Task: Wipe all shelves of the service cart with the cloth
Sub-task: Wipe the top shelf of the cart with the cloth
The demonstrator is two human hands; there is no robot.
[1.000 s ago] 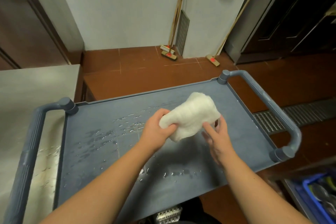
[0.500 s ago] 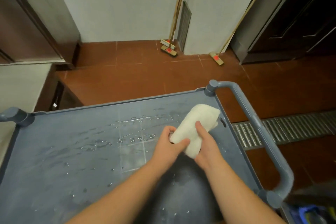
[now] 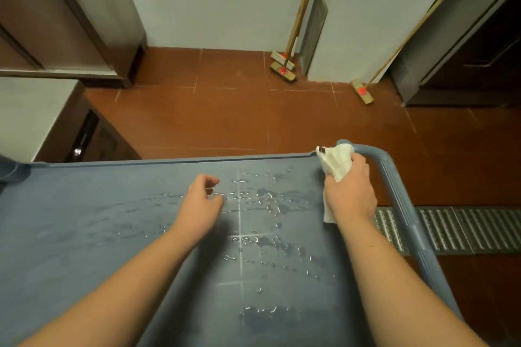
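So our right hand (image 3: 348, 191) has its grip curled tight around the white cloth (image 3: 337, 163), bunched up at the cart's far right corner, around 1 o'clock from us. Most of the cloth pokes out past the fingers toward the grey handle (image 3: 394, 180), and a bit hangs out under the wrist. Our left hand (image 3: 201, 200) hovers over the middle of the top shelf (image 3: 98, 220), grip loosely curled, nothing in it. Water drops (image 3: 253, 197) sit between the two hands. Brooms (image 3: 283, 66) lean on the wall at 12 o'clock.
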